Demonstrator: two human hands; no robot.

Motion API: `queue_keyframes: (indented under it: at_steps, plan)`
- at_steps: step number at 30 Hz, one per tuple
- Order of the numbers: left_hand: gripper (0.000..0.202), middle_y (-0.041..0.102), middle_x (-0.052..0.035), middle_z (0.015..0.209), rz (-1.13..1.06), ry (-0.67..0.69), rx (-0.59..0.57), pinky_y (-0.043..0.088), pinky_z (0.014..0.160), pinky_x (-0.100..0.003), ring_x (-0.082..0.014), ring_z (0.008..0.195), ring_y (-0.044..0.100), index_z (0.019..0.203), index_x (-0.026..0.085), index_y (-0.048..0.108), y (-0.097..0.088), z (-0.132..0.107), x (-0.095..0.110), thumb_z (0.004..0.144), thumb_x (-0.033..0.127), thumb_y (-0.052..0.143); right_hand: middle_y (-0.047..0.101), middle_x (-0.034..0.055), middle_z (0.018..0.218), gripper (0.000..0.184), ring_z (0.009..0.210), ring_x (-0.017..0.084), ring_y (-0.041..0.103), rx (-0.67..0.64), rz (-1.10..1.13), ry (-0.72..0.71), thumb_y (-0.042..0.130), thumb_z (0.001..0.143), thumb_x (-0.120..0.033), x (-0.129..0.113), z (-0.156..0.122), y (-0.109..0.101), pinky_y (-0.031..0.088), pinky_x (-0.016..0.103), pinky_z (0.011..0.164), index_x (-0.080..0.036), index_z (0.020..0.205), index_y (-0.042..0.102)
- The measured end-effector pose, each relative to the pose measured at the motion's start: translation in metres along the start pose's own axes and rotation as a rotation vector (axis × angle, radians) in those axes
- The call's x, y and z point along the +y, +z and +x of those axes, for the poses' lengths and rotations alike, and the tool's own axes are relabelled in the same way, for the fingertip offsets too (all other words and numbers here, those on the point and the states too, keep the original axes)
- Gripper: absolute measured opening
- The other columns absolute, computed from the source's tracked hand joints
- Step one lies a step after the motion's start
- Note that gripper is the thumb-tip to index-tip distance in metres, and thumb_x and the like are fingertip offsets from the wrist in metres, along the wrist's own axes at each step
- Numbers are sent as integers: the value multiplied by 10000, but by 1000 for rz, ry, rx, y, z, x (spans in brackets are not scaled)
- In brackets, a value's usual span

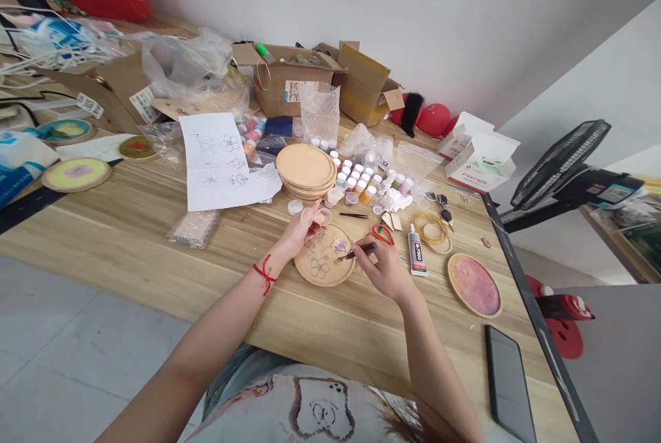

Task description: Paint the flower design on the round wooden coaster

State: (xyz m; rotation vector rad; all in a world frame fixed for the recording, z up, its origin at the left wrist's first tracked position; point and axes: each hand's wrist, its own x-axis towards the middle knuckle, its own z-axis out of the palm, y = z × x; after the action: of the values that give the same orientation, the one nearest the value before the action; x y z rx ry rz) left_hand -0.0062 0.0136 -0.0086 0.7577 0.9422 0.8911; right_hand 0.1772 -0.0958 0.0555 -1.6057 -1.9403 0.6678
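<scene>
Left hand: closed on a small pot, which is pinched between thumb and fingertips just above the far rim of the wooden disc; a red thread is tied at the wrist.
Right hand: closed in a pen grip on a brush, the heel of the hand being held just beside the disc's right edge.
Small pot: short, cylindrical, translucent plastic, open at the top; its contents cannot be made out.
Brush: thin dark handle, held at a low tilt, its tip set on a purple-filled flower on the disc.
Wooden disc: round, pale wood with a shallow raised rim, marked with dark flower outlines; it is laid flat on the surface between the two hands.
Surface: light wood-grain board, matt, with plank seams.
Blank discs: round, unpainted and stacked beyond the left hand.
Paint pots: many small white-capped jars, clustered just right of the stack.
Paper sheet: white, printed with flower line drawings, placed left of the stack.
Glue tube: white, soft-sided, laid near the right hand.
Pink disc: round, filled with a mottled pink coating, set well to the right.
</scene>
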Motion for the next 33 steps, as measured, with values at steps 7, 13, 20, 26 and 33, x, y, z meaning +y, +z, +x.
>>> queue_keyframes:
  at_steps: [7, 13, 20, 26, 33]
  plan:
    - [399, 588, -5, 634, 3, -5, -5, 332, 494, -220, -96, 517, 483, 786, 164, 675, 1, -1, 1, 838, 554, 608, 729, 62, 768, 315, 690, 201, 680, -10, 3, 9, 463, 983, -437, 0, 0, 0, 538, 336, 688, -207, 866, 643]
    - [394, 595, -3, 643, 3, -11, -1, 332, 502, -230, -97, 517, 474, 778, 170, 668, 1, -1, 0, 837, 554, 603, 730, 59, 772, 317, 688, 203, 675, 1, -7, 9, 478, 976, -458, 0, -1, 0, 535, 335, 675, -213, 866, 646]
    - [394, 571, 2, 617, -7, -10, -9, 333, 487, -226, -96, 512, 477, 768, 168, 666, 1, 1, -1, 836, 552, 610, 741, 67, 802, 302, 690, 211, 676, -5, 14, 8, 459, 981, -442, 2, -1, 0, 531, 349, 671, -224, 852, 624]
    - [375, 560, 18, 585, -21, -6, 4, 373, 507, -231, -85, 475, 434, 727, 175, 629, 0, 2, -2, 834, 534, 622, 739, 63, 794, 279, 694, 213, 672, -6, 22, 2, 472, 975, -434, 2, -1, 0, 532, 350, 678, -228, 854, 615]
    - [364, 579, 9, 626, -39, -11, 3, 357, 505, -234, -85, 493, 464, 745, 180, 622, 0, 2, -2, 801, 537, 659, 738, 66, 799, 275, 683, 200, 667, 2, 6, 0, 468, 981, -408, 3, -1, -1, 519, 331, 655, -214, 865, 624]
